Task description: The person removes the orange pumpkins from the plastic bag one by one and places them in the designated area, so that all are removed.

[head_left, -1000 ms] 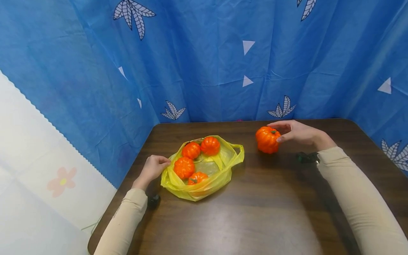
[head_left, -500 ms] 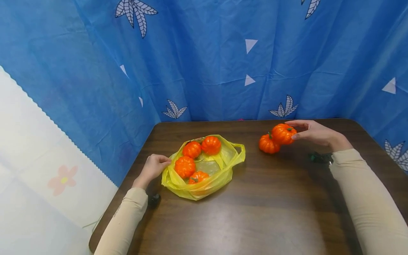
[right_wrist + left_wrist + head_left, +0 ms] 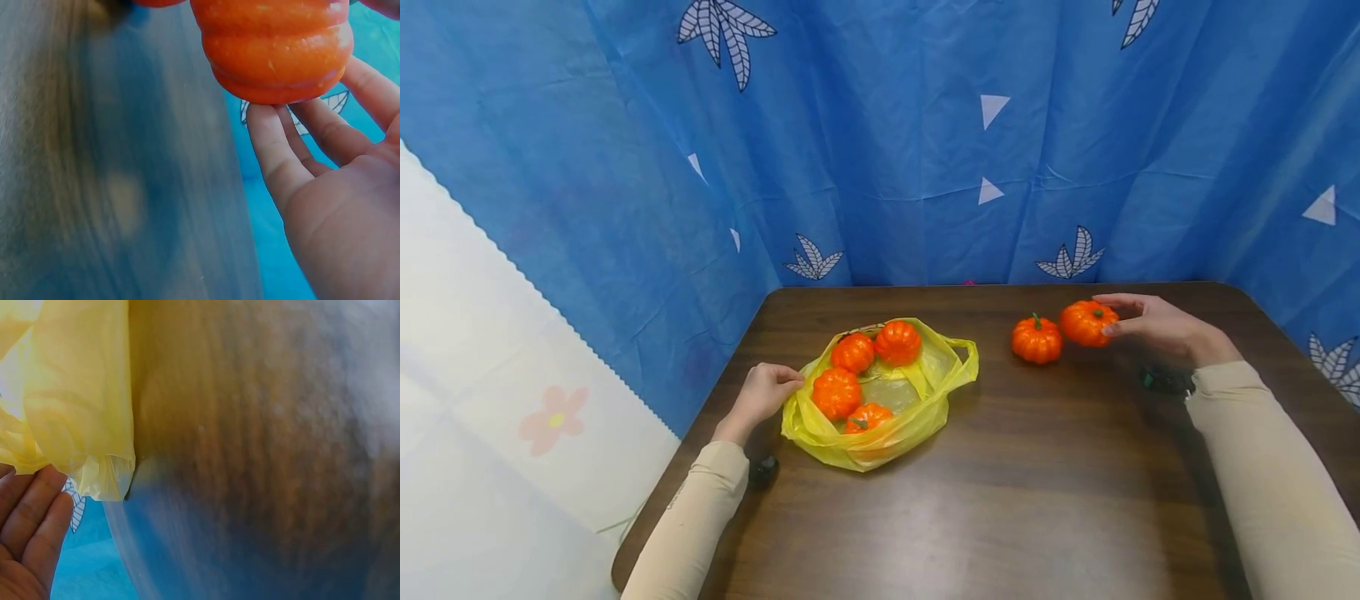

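A yellow plastic bag (image 3: 880, 450) lies with its mouth spread on the left half of the table, several small orange pumpkins (image 3: 837, 393) inside it. My left hand (image 3: 762, 393) pinches the bag's left rim; the left wrist view shows its fingers (image 3: 47, 531) reaching up under the yellow film. On the right, my right hand (image 3: 1161, 323) holds another orange pumpkin (image 3: 1084, 323) between thumb and fingers, its green stem on top. In the right wrist view, fingertips press against this pumpkin (image 3: 275, 50). Just left of it, a loose pumpkin (image 3: 1037, 340) sits upright on the table.
The dark brown wooden table (image 3: 992, 517) has rounded corners. A blue curtain (image 3: 910, 150) with leaf prints hangs right behind its back edge, and a white flowered cloth (image 3: 512, 350) hangs at the left. One bag handle loop (image 3: 967, 360) sticks out to the right.
My right hand has carried its pumpkin to the right and, lately, lower, bringing the loose pumpkin behind it fully into sight. The left hand stays at the bag's rim.
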The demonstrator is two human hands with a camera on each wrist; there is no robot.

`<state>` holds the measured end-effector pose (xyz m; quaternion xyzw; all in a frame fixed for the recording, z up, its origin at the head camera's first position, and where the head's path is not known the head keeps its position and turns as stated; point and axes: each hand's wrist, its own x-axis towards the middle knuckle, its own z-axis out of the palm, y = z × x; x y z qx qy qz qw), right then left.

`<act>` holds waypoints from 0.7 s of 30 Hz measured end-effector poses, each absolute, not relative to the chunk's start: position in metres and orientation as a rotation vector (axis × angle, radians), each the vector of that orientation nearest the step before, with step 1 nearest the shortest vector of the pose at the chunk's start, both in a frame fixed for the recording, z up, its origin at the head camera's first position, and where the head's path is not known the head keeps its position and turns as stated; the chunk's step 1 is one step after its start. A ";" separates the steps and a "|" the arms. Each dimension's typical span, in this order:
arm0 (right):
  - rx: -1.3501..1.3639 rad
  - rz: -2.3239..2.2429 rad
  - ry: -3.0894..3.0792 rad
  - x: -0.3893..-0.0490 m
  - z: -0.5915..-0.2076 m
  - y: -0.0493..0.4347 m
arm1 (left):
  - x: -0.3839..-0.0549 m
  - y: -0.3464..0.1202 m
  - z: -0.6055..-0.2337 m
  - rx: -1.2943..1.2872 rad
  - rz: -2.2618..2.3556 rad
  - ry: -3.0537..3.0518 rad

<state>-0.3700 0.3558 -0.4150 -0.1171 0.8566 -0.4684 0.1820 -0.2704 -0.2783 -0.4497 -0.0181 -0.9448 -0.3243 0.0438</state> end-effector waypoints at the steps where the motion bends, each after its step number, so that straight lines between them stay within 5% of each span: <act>1: -0.330 -1.332 2.407 -0.370 -0.416 0.356 | -0.270 -0.278 -0.450 -0.056 -0.992 -2.888; 21: -0.292 -1.324 2.403 -0.373 -0.443 0.363 | -0.272 -0.280 -0.451 -0.061 -0.980 -2.897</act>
